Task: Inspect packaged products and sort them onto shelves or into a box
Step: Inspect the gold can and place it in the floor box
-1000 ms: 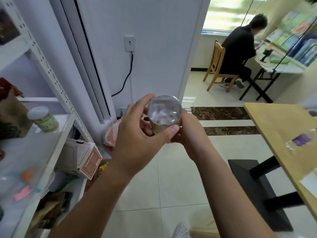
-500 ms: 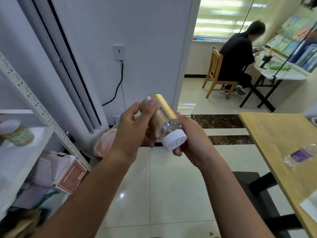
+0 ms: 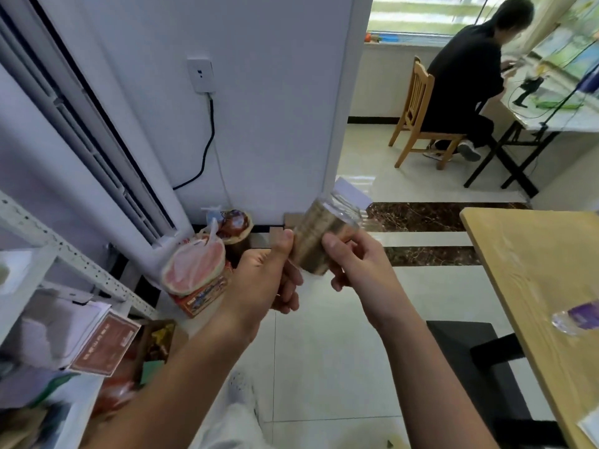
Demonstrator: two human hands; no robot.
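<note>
Gold-labelled jar (image 3: pixel 319 241): held in mid-air above the tiled floor, between shelving and counter, tilted with its white cap end up and away. Smeared by motion, so label print unreadable and contents hard to make out.

Left hand (image 3: pixel 262 286): grip pinching the jar's lower left side, thumb pressed flat on the label, other fingers curled underneath and partly hidden.

Right hand (image 3: pixel 356 264): grip pinching the jar's right side, thumb on the label, fingertips hidden behind the jar.

Beyond the left hand, on the floor by the wall: two round lidded food tubs (image 3: pixel 194 270), blurred, the nearer one atop a printed pack.

At far left: white metal shelving (image 3: pixel 64 251), cut off by the frame edge, with a box with a red-brown face (image 3: pixel 103 345) tipped on a lower shelf and unclear blurred goods beneath.

At right: wooden counter (image 3: pixel 518 270), cut off, carrying a clear purple-labelled bottle (image 3: pixel 577 319) lying on its side.

Far back: a seated person (image 3: pixel 463 76) on a wooden chair (image 3: pixel 418 108), back turned.
</note>
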